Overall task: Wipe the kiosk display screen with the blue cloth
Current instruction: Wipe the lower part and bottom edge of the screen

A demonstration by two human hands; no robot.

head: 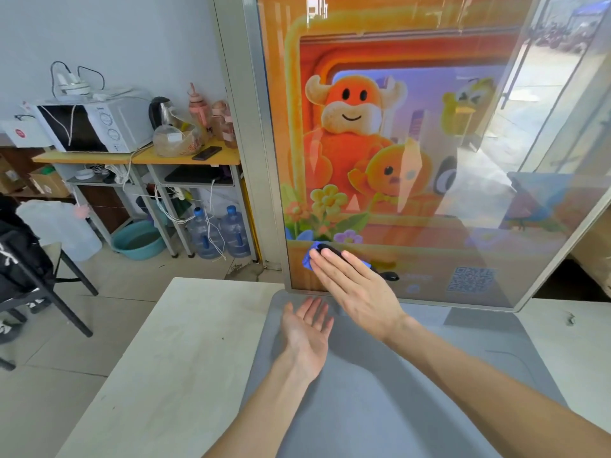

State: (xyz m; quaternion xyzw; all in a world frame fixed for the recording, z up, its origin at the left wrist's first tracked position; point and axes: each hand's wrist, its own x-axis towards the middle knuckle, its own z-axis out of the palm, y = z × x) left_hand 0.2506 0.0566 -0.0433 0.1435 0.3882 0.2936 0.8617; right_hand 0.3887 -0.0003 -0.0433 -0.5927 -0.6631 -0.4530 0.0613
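Leftward of screen (429,133): microwave (96,127), possibly kettle (160,112).

A worn white table (185,342) carries the kiosk's wide grey base (413,391).

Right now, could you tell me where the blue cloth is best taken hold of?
Probably the bunched corner of the blue cloth that sticks out past the fingertips of the right hand, approached from the upper left. The rest is hidden under straight fingers pressing it flat to the kiosk screen, so only that edge offers a grip. The open left hand is free.
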